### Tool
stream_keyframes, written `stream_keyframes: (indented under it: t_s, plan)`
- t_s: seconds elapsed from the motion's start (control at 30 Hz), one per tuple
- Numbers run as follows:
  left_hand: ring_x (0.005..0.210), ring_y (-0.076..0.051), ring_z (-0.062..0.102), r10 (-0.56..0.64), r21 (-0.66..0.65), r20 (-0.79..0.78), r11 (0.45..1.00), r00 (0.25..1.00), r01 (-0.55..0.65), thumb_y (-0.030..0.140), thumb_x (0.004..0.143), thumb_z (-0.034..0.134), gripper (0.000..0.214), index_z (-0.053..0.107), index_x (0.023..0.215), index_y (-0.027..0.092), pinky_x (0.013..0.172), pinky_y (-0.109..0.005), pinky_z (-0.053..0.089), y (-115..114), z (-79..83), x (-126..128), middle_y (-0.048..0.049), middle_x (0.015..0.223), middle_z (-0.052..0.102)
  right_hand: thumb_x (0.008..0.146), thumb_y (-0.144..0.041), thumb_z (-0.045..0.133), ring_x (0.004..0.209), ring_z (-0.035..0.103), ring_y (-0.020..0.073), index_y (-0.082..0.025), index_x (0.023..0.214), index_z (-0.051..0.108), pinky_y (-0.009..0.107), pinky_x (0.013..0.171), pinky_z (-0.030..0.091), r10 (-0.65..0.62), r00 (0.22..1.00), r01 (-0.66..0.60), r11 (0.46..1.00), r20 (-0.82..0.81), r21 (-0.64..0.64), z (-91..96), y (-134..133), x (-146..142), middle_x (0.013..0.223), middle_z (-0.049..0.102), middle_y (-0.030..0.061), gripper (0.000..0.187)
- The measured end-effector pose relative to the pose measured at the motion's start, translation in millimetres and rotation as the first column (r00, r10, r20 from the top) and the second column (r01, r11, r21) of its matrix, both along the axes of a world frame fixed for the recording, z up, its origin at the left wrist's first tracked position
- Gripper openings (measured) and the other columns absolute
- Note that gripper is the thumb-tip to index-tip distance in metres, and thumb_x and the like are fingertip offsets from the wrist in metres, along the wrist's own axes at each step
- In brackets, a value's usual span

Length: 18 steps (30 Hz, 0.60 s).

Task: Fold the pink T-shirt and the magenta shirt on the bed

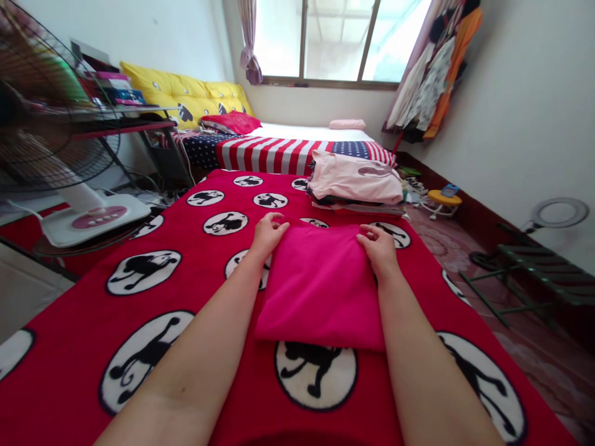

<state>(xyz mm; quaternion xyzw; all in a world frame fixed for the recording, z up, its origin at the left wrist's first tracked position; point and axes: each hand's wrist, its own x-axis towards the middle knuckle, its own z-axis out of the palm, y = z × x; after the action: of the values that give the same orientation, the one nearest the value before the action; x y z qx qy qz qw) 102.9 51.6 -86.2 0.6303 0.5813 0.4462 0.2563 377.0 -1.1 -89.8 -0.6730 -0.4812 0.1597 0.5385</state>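
Observation:
A folded magenta garment [320, 288] lies flat on a red blanket [186, 291] printed with black monkeys in white circles. My left hand [268, 235] pinches the garment's far left corner. My right hand [379, 248] grips the far right corner. Both forearms run along the garment's sides. Just beyond it, a stack of folded clothes [356, 183] with a pale pink piece on top rests on the blanket's far edge.
A standing fan [51, 142] and a cluttered desk [125, 118] are at the left. Beyond is a bed with a flag-pattern cover [279, 152] and yellow headboard. Clothes hang at the right of the window [432, 74]. A ring light [560, 214] and green rack [534, 266] stand at the right.

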Motion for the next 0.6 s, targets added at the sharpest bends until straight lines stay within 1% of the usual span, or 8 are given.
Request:
stream_keyframes:
  t_s: [0.1,0.17,0.23,0.33,0.4,0.47,0.53,0.6]
  plan:
    - [0.077,-0.018,0.065,0.013,0.017,-0.058,1.000,0.998,-0.012,0.023,0.075,0.067,0.041,0.063,0.114,0.014,0.076,-0.027,0.050,-1.4,1.7,-1.0,-0.0067,0.088,0.069,0.069,-0.030,0.061,0.082,0.065,0.0229,-0.012,0.106,0.071,0.037,0.080,0.051,-0.060,0.996,0.060,0.998,0.065,0.008,4.8,-3.6,0.3,0.090,0.071,0.0109,0.042]
    - [0.077,-0.018,0.066,0.020,0.004,-0.093,1.000,0.995,-0.019,0.021,0.075,0.068,0.042,0.063,0.116,0.013,0.077,-0.027,0.050,-2.9,3.6,-0.6,-0.0067,0.089,0.069,0.070,-0.029,0.060,0.081,0.065,0.0234,-0.011,0.103,0.070,0.038,0.080,0.051,-0.077,0.992,0.078,0.997,0.102,-0.003,10.3,-8.9,-1.2,0.093,0.070,0.0129,0.039]
    - [0.079,-0.018,0.066,0.034,-0.004,-0.123,0.999,0.992,-0.035,0.021,0.076,0.067,0.042,0.062,0.117,0.014,0.080,-0.028,0.050,-5.2,5.4,-0.5,-0.0058,0.086,0.070,0.070,-0.028,0.061,0.077,0.065,0.0227,-0.011,0.100,0.070,0.038,0.078,0.051,-0.051,0.990,0.055,0.998,0.128,-0.025,14.7,-16.6,-3.5,0.093,0.070,0.0131,0.036]
    - [0.083,-0.020,0.066,0.038,-0.007,-0.184,0.999,0.982,-0.040,0.027,0.079,0.065,0.041,0.062,0.118,0.014,0.083,-0.030,0.049,-10.9,8.9,-2.1,-0.0050,0.081,0.069,0.070,-0.025,0.062,0.074,0.065,0.0203,-0.013,0.097,0.071,0.036,0.076,0.052,0.035,0.987,-0.026,0.998,0.157,-0.058,19.3,-35.5,-5.7,0.094,0.070,0.0107,0.031]
    - [0.080,-0.021,0.066,-0.021,-0.049,-0.217,0.999,0.976,0.011,0.033,0.080,0.065,0.044,0.061,0.119,0.014,0.079,-0.030,0.050,-15.7,12.7,-5.2,-0.0050,0.078,0.068,0.071,-0.024,0.063,0.076,0.065,0.0192,-0.015,0.096,0.070,0.035,0.078,0.052,0.128,0.967,-0.121,0.992,0.221,-0.048,22.1,-55.6,-4.8,0.097,0.069,0.0090,0.028]
    - [0.073,-0.020,0.065,-0.127,-0.125,-0.227,0.987,0.966,0.101,0.039,0.079,0.065,0.051,0.059,0.123,0.013,0.072,-0.029,0.050,-21.5,17.4,-10.6,-0.0045,0.075,0.066,0.075,-0.024,0.062,0.085,0.064,0.0198,-0.017,0.095,0.070,0.035,0.083,0.051,0.230,0.911,-0.240,0.971,0.344,-0.013,24.1,-82.2,-2.4,0.099,0.067,0.0073,0.022]
    - [0.065,-0.019,0.062,-0.239,-0.208,-0.199,0.958,0.950,0.197,0.039,0.077,0.067,0.059,0.054,0.128,0.011,0.063,-0.027,0.049,-29.6,22.4,-18.4,-0.0029,0.070,0.064,0.082,-0.025,0.059,0.096,0.062,0.0205,-0.020,0.095,0.069,0.036,0.089,0.048,0.302,0.831,-0.343,0.939,0.467,0.003,24.2,-113.0,0.6,0.101,0.066,0.0061,0.017]
    - [0.060,-0.017,0.060,-0.349,-0.285,-0.137,0.910,0.927,0.301,0.035,0.075,0.069,0.066,0.048,0.133,0.011,0.056,-0.025,0.047,-42.5,27.2,-27.6,-0.0006,0.067,0.062,0.086,-0.026,0.059,0.101,0.060,0.0204,-0.023,0.096,0.068,0.036,0.091,0.046,0.358,0.761,-0.403,0.914,0.540,-0.038,21.6,-144.0,3.8,0.104,0.065,0.0050,0.014]
